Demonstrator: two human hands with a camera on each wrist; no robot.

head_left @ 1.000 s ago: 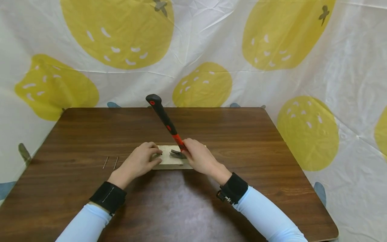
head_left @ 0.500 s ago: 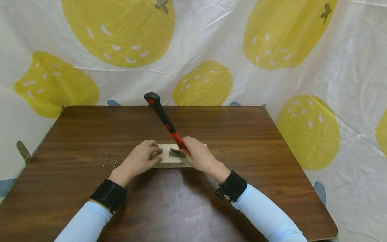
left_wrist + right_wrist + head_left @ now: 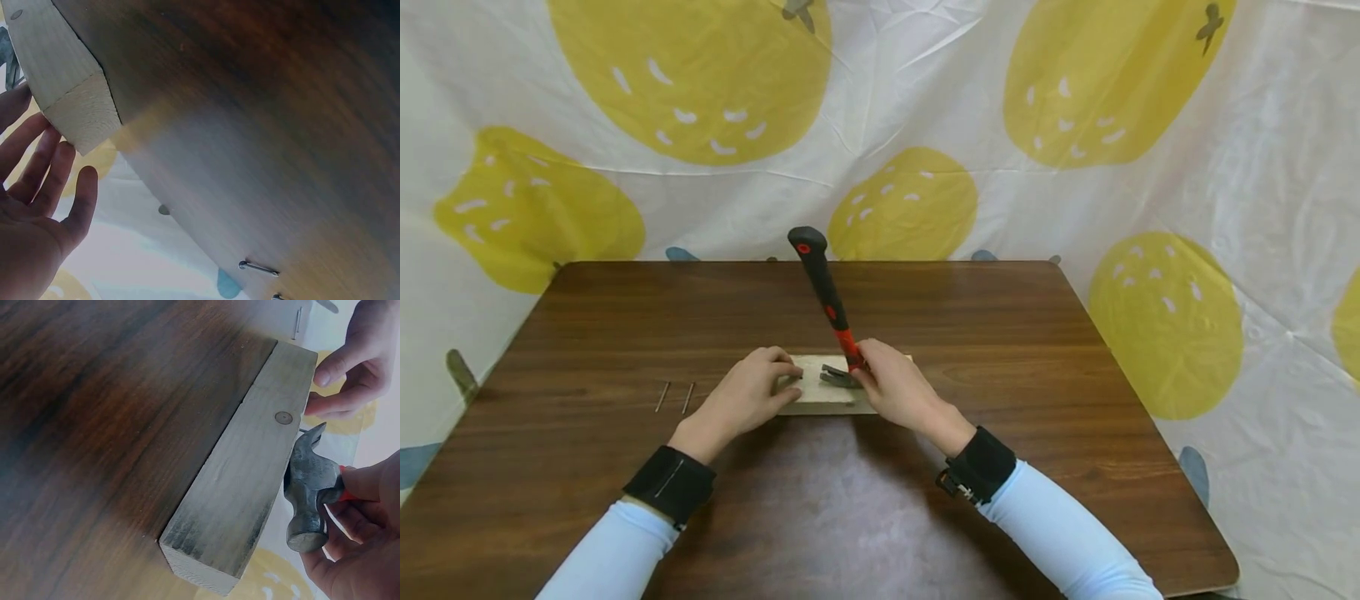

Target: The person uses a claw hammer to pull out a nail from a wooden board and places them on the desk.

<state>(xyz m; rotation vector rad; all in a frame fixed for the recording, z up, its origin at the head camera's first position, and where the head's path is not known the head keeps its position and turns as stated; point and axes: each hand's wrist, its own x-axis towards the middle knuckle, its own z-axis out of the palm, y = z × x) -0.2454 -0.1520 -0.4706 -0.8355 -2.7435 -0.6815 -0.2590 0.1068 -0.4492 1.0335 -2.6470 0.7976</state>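
Note:
My right hand (image 3: 898,385) grips a claw hammer (image 3: 822,287) low on its red and black handle, close to the metal head (image 3: 310,481). The handle leans up and away from me, and the claw lies over the top of a pale wooden block (image 3: 816,408). Between the claw and the block, a thin bit of a nail (image 3: 303,430) shows in the right wrist view. My left hand (image 3: 748,392) rests on the left end of the block, its fingers loosely bent and spread, with the fingertips (image 3: 65,148) at its edge. Whether they press hard cannot be told.
Two loose nails (image 3: 662,397) lie on the brown wooden table (image 3: 1000,367), left of the block. Behind the table hangs a white cloth (image 3: 910,83) with yellow fruit prints. A round knot (image 3: 284,417) marks the block's near side.
The hammer's handle has swung to the right, its end more upright than half a second ago, while the head stays over the block. My left hand, the block and the loose nails keep their places.

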